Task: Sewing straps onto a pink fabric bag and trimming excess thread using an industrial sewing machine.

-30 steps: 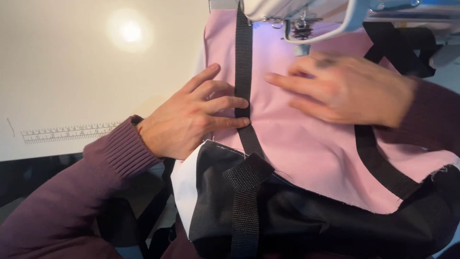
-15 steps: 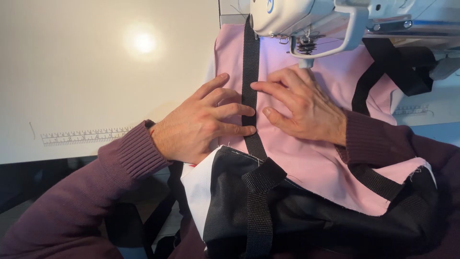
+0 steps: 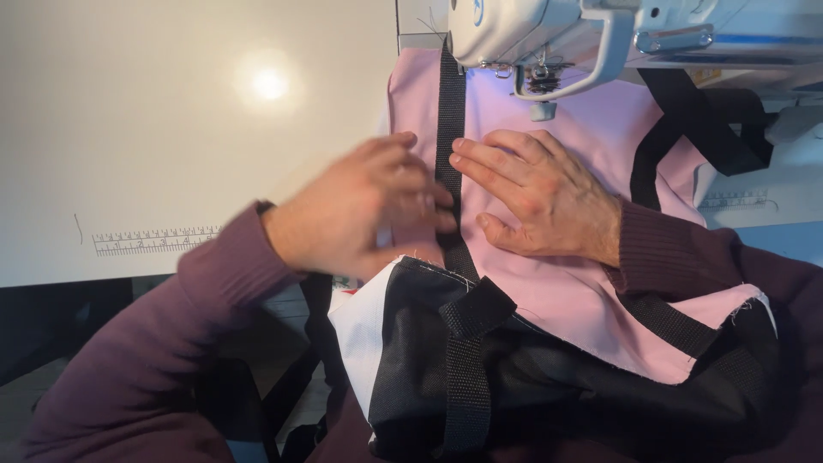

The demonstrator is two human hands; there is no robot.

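Pressing my flat right hand [image 3: 549, 201] on pink fabric [image 3: 591, 129] beside the strap [image 3: 449, 111], left hand [image 3: 360, 214] blurred, fingers curled at strap edge, grip unclear, open table [image 3: 171, 129] left.

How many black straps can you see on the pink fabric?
2: one black strap runs down the middle between both hands, another strap loops at the right under the sewing machine. More may be hidden.
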